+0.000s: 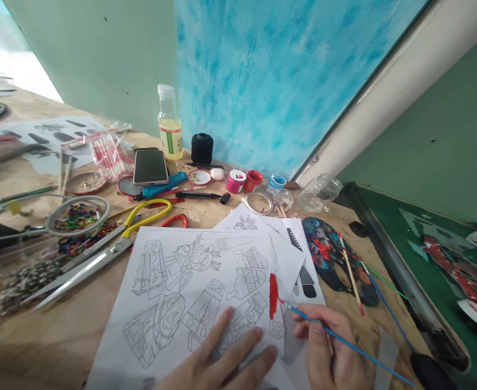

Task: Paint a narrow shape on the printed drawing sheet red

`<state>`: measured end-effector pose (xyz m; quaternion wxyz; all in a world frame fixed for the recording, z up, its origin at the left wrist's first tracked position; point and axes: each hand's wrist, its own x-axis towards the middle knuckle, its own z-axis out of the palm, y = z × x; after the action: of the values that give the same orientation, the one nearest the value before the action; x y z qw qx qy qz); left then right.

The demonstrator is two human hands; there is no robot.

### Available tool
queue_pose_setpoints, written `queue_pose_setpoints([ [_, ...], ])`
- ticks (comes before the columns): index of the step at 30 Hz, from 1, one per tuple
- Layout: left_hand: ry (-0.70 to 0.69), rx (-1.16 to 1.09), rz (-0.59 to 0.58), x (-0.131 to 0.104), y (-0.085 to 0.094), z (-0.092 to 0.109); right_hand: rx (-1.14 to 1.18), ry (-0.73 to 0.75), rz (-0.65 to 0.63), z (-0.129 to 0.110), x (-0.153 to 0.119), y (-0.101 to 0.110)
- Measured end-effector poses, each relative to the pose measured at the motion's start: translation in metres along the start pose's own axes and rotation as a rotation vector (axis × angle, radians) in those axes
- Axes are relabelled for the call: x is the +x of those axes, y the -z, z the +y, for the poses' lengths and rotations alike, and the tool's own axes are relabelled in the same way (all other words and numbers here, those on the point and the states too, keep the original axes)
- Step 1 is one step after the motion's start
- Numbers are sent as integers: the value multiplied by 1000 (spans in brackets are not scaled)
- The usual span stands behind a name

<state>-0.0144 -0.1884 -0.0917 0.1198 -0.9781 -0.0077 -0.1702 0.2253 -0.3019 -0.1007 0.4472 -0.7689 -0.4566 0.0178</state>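
Note:
My right hand [327, 344] pinches a thin blue paintbrush [344, 341] near its front end. The brush's red-wetted tip touches or sits just beside a red painted strip [273, 297] on the right part of a drawing sheet [112, 330]. Spread fingers of my left hand [230, 357] lie flat on the lower part of that sheet, which carries several line-drawn figures. More printed sheets [297, 230] lie partly hidden beneath it. Right of the sheets rests a paint-smeared dark palette [323, 254] with a wooden stick [351, 271] across it.
Yellow-handled scissors [112, 249] lie open left of the sheet, near beads [29, 281]. Behind stand paint pots [254, 180], a glass jar [321, 192], a phone [151, 166], a bottle [169, 124] and a black spool [202, 149]. A metal-edged green board [417, 244] borders the right.

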Motion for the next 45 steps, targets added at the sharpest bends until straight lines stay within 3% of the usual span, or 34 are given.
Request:
queue_pose_setpoints([
  [5, -6, -38, 67, -1, 0, -1, 23, 0, 15, 3, -1, 0],
  [9, 9, -55, -1, 0, 5, -3, 14, -14, -2, 3, -1, -1],
  [17, 28, -9, 71, -1, -3, 2, 12, 14, -1, 5, 0, -1],
  [22, 23, -37, 79, 0, 0, 0, 29, 14, -11, 7, 0, 0],
  [26, -18, -47, 13, 2, 7, -6, 22, 14, 2, 7, 0, -1],
  [31, 37, -32, 78, 1, -1, 0, 25, -8, -3, 4, -1, -1],
  [45, 32, -47, 77, 1, -2, 2, -21, 46, -23, 0, 1, 3],
])
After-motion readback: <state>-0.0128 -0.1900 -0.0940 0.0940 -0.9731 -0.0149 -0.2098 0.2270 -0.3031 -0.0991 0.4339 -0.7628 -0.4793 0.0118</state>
